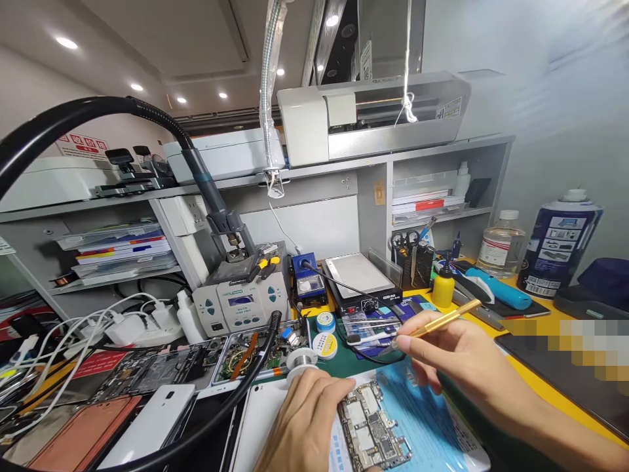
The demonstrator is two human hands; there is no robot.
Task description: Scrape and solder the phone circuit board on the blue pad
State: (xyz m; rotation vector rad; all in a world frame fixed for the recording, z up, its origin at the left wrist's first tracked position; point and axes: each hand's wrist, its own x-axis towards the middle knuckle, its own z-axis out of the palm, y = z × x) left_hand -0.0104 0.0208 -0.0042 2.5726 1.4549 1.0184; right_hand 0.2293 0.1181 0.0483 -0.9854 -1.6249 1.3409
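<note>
My left hand is closed at the left edge of a phone circuit board. Its index finger rests by the board's top left corner, and a bit of the thumb shows at the bottom. The board lies on a blue and white printed sheet. Pinched in my right hand is a gold-handled craft knife, raised above and right of the board. Its pale blade-like tip points left, apart from the board. Behind the tip lies a black and white brush.
A hot air station, a flat heating plate and a soldering stand stand behind. A black hose arcs across the left. Phones, a solder spool, a yellow bottle and a spray can surround the work area.
</note>
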